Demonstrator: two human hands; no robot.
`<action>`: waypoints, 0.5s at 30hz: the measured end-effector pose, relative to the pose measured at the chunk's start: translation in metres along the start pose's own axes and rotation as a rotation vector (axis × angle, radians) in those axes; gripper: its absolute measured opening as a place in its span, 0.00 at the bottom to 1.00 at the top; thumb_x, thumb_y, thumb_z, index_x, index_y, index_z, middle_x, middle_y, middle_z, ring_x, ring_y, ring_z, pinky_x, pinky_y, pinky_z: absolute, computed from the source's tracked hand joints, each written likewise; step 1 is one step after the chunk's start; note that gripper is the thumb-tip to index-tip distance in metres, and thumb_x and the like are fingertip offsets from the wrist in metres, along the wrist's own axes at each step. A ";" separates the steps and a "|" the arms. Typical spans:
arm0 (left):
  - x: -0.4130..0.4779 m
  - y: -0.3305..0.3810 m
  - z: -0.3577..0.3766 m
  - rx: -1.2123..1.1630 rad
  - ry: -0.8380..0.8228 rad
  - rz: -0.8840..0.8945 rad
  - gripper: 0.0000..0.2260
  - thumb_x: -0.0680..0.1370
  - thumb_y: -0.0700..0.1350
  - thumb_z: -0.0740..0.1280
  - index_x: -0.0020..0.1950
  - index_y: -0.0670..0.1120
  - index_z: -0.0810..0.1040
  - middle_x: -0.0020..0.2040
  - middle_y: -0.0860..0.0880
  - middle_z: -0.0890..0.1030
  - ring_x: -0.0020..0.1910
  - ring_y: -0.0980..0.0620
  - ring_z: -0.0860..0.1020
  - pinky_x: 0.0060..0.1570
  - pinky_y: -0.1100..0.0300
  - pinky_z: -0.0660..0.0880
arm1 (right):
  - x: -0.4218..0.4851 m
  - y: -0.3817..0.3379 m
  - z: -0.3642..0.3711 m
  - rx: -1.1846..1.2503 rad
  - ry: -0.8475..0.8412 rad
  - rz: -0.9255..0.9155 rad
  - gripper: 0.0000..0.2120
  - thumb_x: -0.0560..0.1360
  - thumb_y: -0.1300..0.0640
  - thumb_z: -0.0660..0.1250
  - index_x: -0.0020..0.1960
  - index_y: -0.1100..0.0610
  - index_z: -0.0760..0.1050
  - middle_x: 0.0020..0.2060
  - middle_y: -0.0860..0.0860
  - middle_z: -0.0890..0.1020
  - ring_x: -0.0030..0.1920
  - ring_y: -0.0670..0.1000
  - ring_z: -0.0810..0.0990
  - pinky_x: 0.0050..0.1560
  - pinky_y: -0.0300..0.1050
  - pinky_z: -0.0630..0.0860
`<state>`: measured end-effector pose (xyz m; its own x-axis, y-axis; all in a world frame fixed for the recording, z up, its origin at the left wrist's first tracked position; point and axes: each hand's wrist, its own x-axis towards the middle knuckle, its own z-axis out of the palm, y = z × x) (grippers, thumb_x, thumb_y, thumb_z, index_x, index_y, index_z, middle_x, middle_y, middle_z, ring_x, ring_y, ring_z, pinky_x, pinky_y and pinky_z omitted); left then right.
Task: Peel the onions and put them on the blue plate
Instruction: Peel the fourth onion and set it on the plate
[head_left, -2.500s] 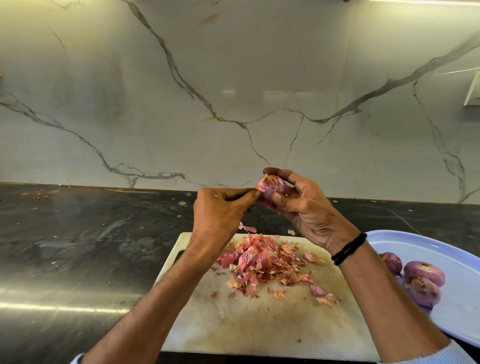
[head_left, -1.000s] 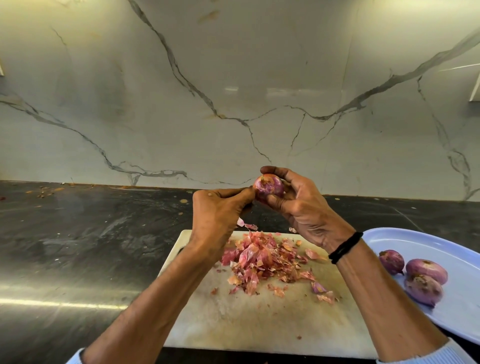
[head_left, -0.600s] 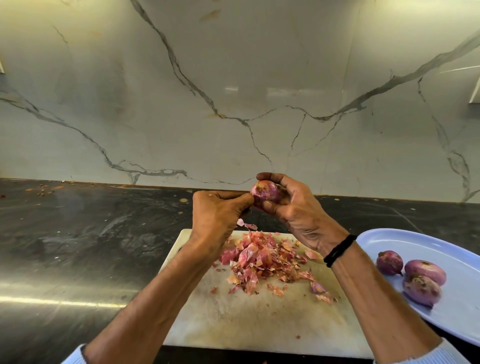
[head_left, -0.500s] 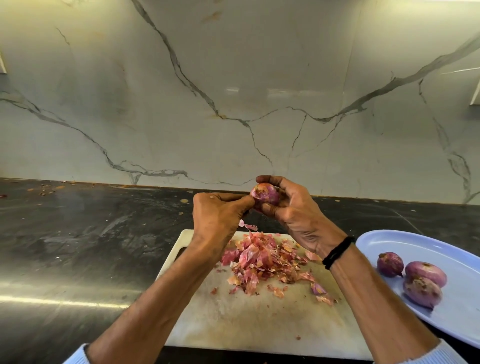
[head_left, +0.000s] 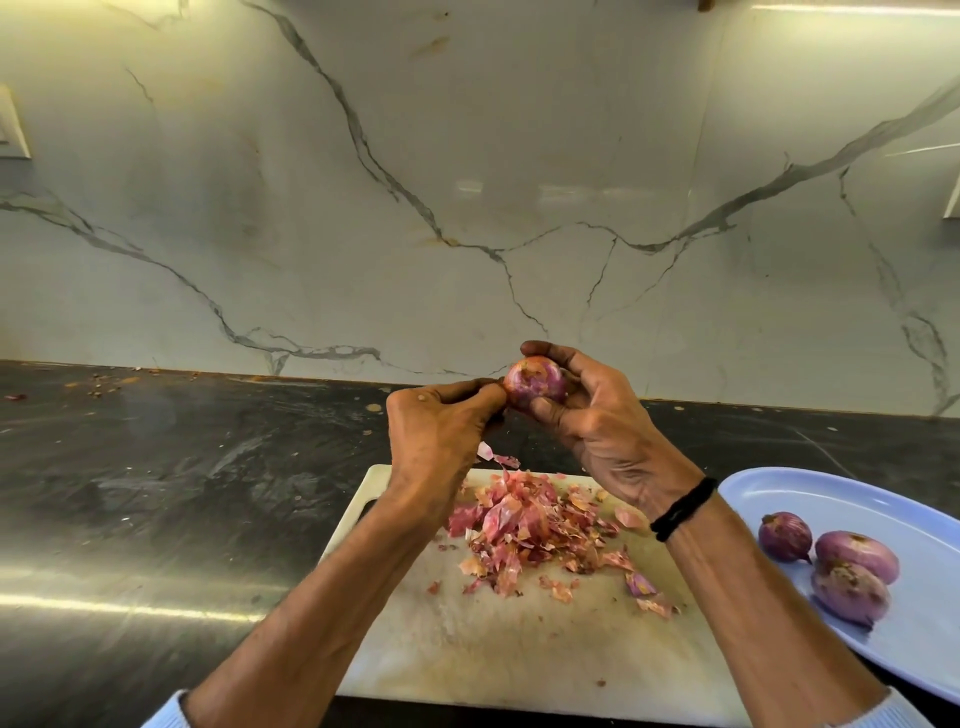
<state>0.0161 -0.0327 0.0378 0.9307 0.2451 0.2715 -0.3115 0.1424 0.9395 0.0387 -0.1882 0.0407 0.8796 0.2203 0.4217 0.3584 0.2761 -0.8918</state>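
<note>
Three onions sat on the blue plate; the right hand cupped a half-peeled fourth onion, left hand pinching it.

Cutting board is laid flat on the countertop; the wall stands behind the countertop. A heap of onion skins is located on the far half of the board. The plate is set on the countertop just right of the board. Three onions are grouped on its left part, two touching and the third just left of them. One onion is held above the board's far edge, gripped by the right hand and pinched at its left side by the left hand.
</note>
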 end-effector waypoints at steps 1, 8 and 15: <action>-0.001 0.003 0.000 -0.023 -0.022 0.004 0.06 0.73 0.37 0.75 0.42 0.49 0.85 0.37 0.51 0.86 0.40 0.51 0.86 0.46 0.58 0.83 | 0.000 -0.002 -0.001 0.055 -0.003 0.010 0.24 0.72 0.77 0.65 0.66 0.64 0.72 0.62 0.63 0.76 0.59 0.59 0.81 0.54 0.47 0.82; 0.000 0.006 -0.001 -0.090 -0.112 0.055 0.06 0.74 0.36 0.73 0.48 0.45 0.86 0.43 0.48 0.87 0.46 0.49 0.86 0.48 0.60 0.82 | 0.003 -0.002 -0.009 0.109 -0.005 -0.002 0.27 0.70 0.73 0.67 0.69 0.63 0.71 0.67 0.67 0.73 0.63 0.62 0.78 0.59 0.50 0.80; -0.005 0.004 0.000 0.190 -0.078 0.249 0.11 0.72 0.43 0.77 0.54 0.46 0.86 0.46 0.53 0.87 0.45 0.60 0.85 0.47 0.66 0.81 | 0.003 -0.002 -0.008 0.020 0.023 -0.042 0.27 0.71 0.75 0.67 0.69 0.64 0.71 0.65 0.65 0.75 0.63 0.60 0.78 0.62 0.50 0.78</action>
<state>0.0103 -0.0330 0.0401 0.8442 0.1751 0.5066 -0.4974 -0.0958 0.8622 0.0426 -0.1953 0.0423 0.8709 0.1860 0.4549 0.3895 0.3032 -0.8697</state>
